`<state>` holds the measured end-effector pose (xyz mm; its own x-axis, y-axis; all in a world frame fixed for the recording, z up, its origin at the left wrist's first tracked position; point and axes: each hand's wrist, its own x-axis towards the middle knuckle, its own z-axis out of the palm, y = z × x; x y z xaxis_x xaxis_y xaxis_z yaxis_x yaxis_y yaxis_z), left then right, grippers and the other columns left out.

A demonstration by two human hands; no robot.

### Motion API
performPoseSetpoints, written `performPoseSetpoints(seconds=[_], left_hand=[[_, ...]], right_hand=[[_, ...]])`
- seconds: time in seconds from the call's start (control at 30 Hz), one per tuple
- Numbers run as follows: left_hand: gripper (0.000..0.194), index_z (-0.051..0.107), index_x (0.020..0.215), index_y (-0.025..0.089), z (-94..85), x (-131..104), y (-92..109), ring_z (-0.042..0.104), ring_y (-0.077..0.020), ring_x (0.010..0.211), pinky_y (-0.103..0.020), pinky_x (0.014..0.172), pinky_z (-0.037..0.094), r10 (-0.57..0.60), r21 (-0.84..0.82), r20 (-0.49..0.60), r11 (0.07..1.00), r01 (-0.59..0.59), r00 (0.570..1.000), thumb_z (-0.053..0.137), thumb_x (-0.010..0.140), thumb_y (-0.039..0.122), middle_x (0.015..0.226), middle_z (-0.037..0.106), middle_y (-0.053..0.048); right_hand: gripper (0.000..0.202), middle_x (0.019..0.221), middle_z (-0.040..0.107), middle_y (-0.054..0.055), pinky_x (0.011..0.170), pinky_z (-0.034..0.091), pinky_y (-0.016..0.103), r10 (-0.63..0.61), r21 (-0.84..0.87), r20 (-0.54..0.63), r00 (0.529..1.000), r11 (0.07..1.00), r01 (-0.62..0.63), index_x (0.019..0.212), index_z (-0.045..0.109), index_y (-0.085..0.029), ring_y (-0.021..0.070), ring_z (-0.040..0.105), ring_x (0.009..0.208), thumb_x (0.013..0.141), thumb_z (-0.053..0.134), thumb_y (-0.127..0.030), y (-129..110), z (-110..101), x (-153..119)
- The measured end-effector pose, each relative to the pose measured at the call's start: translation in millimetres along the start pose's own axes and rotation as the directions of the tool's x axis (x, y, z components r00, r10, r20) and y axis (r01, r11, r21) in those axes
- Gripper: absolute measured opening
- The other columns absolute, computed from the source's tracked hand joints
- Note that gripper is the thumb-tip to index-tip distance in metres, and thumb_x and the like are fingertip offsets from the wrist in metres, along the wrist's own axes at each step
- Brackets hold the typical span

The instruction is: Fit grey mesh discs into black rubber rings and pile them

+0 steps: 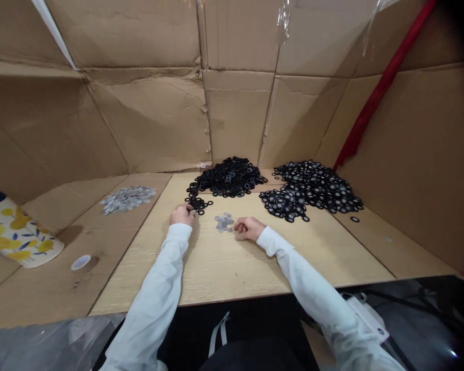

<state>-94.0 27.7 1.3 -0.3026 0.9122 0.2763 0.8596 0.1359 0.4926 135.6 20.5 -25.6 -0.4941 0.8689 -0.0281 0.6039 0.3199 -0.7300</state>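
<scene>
My left hand (182, 214) has its fingers drawn together at the edge of a small cluster of black rings (201, 204). Whatever lies between its fingertips is too small to make out. Close to the fingertips of my right hand (249, 228) lies a little heap of translucent grey discs (224, 222). The fingers of this hand are curled in a pinch, and I cannot see what they hold, if anything. Behind the cluster rises a large pile of black rings (232, 176). Farther right spreads a pile of black rings with pale discs in their centres (313, 186).
Pale grey discs (128, 199) form a flat heap at the left. A white tape roll (81, 263) and a flower-patterned cylinder (27, 239) stand nearer on that side. Cardboard walls (150, 118) enclose the wooden board (232, 278). A red strip (382, 93) hangs at the right.
</scene>
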Motion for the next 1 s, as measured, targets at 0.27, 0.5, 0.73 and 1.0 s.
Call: performPoseSetpoints(seconds=[0.27,0.5,0.73,1.0], left_hand=[[0.016,0.055,0.065,0.017,32.5,-15,20,0.054,-0.0128,0.051,-0.027,0.054,0.045,0.024,-0.723,0.231,0.673,0.155,0.973,0.062,0.052,0.023,0.056,0.056,0.0],[0.019,0.057,0.066,0.013,42.7,-23,25,0.055,-0.0124,0.052,-0.026,0.052,0.047,0.081,-0.731,0.292,0.661,0.168,0.953,0.064,0.05,0.019,0.057,0.058,-0.001],[0.018,0.061,0.072,0.013,43.2,-22,23,0.056,-0.0137,0.05,-0.027,0.054,0.047,0.107,-0.652,0.262,0.753,0.094,0.959,0.061,0.055,0.02,0.054,0.06,-0.003],[0.018,0.062,0.07,0.012,35.3,-27,30,0.056,-0.0142,0.051,-0.027,0.052,0.047,0.086,-0.684,0.257,0.719,0.118,0.963,0.062,0.053,0.02,0.06,0.061,-0.005]], right_hand=[[0.027,0.058,0.051,-0.003,0.05,0.036,0.017,-0.067,0.017,-0.046,0.997,0.998,0.068,0.076,0.059,-0.012,0.0052,0.042,0.05,0.05,0.06,-0.007,1,5,2],[0.032,0.071,0.054,0.002,0.06,0.037,0.023,-0.039,-0.211,-0.093,0.995,0.977,0.019,0.073,0.062,-0.014,0.0105,0.045,0.062,0.044,0.069,-0.026,9,-4,1],[0.017,0.066,0.053,0.0,0.061,0.037,0.022,-0.039,-0.201,-0.028,0.999,0.979,0.032,0.066,0.061,-0.016,0.0107,0.046,0.064,0.05,0.064,-0.02,8,-3,-3],[0.022,0.053,0.049,-0.006,0.046,0.035,0.017,-0.022,0.102,-0.004,1.0,0.995,0.022,0.064,0.054,-0.013,0.0049,0.042,0.047,0.045,0.061,-0.007,5,1,0]])
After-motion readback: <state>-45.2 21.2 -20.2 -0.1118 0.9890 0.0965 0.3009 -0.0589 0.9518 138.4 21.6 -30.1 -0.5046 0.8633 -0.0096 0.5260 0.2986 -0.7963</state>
